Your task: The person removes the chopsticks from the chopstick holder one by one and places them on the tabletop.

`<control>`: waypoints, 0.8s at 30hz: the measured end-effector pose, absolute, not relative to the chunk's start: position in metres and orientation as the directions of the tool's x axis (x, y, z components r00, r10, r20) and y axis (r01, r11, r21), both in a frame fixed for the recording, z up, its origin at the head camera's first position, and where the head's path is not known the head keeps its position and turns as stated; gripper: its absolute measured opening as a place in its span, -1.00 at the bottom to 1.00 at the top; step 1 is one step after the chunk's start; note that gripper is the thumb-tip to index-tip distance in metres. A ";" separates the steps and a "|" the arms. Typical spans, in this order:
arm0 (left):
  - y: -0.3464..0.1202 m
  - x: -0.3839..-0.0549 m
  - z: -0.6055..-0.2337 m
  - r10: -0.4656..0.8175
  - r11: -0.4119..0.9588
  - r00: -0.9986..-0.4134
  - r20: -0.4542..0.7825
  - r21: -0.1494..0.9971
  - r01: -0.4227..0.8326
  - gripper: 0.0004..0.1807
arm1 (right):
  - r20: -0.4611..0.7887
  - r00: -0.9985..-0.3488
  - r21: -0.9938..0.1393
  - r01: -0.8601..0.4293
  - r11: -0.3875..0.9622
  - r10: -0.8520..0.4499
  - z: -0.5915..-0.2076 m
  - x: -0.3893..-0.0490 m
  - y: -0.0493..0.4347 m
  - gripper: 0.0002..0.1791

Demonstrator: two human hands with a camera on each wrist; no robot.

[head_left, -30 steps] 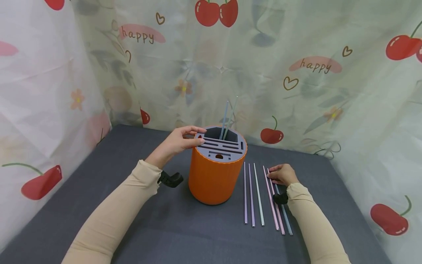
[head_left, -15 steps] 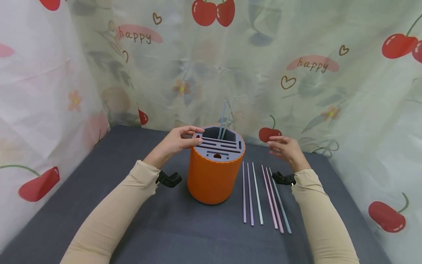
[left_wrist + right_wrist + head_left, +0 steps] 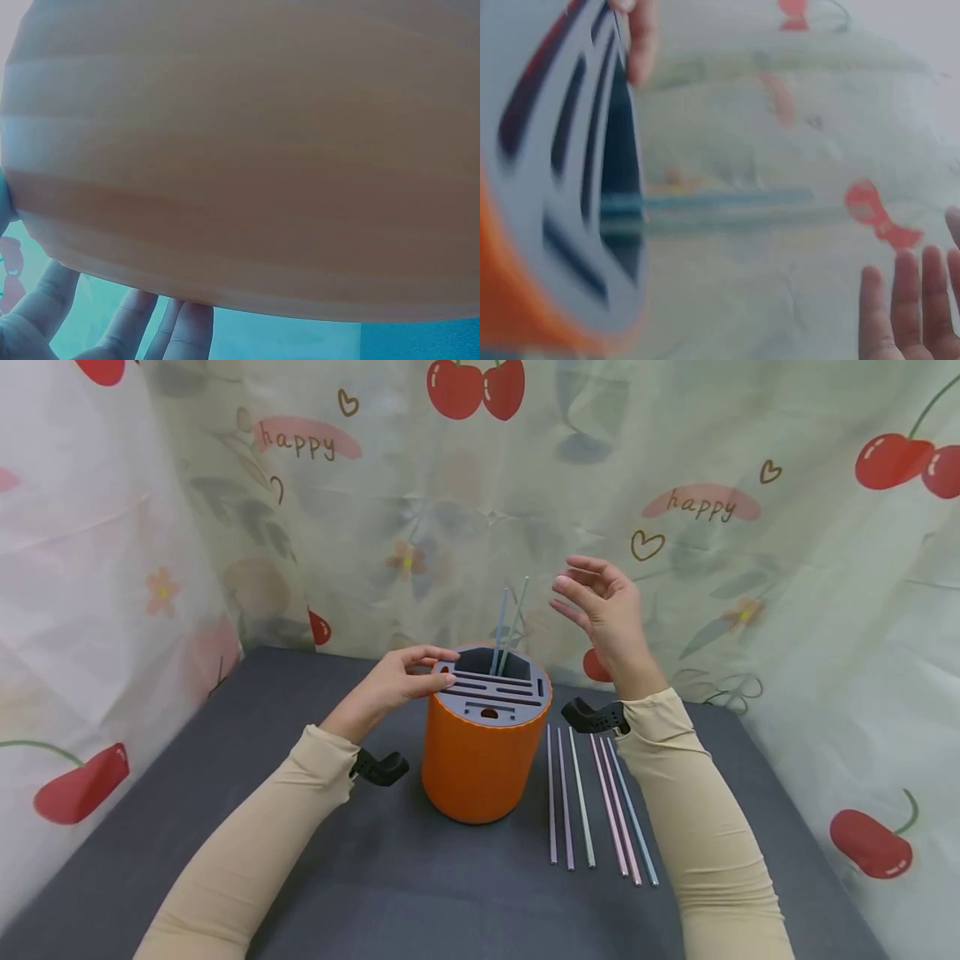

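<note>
An orange round knife holder with a grey slotted top stands on the dark table. My left hand grips its left rim, thumb at the top edge; in the left wrist view, fingers lie along its far side. Two thin metal straws, a blue one and a pale green one, lean in the large back opening. Raised to the right of their upper ends is my right hand, fingers apart. The right wrist view shows its fingers extended, holding nothing.
Several thin straws lie side by side right of the holder: purple, pale green, pink and blue. A cherry-patterned curtain hangs behind the table and at both sides.
My right hand has left the straws on the table and risen up and leftward, toward the straws in the holder. My left hand stays on the rim. The view has shifted slightly.
</note>
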State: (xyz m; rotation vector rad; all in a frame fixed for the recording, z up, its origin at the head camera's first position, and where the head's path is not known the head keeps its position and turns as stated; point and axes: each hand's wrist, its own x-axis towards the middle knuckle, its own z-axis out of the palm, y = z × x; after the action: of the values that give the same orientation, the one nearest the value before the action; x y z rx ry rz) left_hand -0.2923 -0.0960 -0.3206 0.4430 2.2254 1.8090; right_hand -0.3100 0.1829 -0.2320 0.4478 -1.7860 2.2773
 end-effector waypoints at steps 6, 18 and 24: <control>-0.095 -0.294 -0.321 0.386 0.171 -0.923 0.009 0.982 0.081 -0.53 | 0.337 -0.940 -0.929 -0.322 -0.180 -0.056 -0.233 -0.318 0.158 -0.64; -0.095 -0.293 -0.320 0.378 0.174 -0.926 -0.001 0.982 0.070 -0.53 | 0.159 -0.979 -0.987 -0.157 -0.024 -0.129 -0.240 -0.326 0.151 -0.69; -0.095 -0.293 -0.321 0.377 0.174 -0.926 0.000 0.982 0.071 -0.53 | 0.090 -0.986 -0.995 -0.095 0.036 -0.139 -0.239 -0.327 0.148 -0.72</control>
State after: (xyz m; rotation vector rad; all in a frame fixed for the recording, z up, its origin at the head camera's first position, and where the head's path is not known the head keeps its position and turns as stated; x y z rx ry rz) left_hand -0.2931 -0.0947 -0.3209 0.4325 2.2068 1.8254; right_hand -0.3271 0.1484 -0.2392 0.2583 -2.2836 2.1880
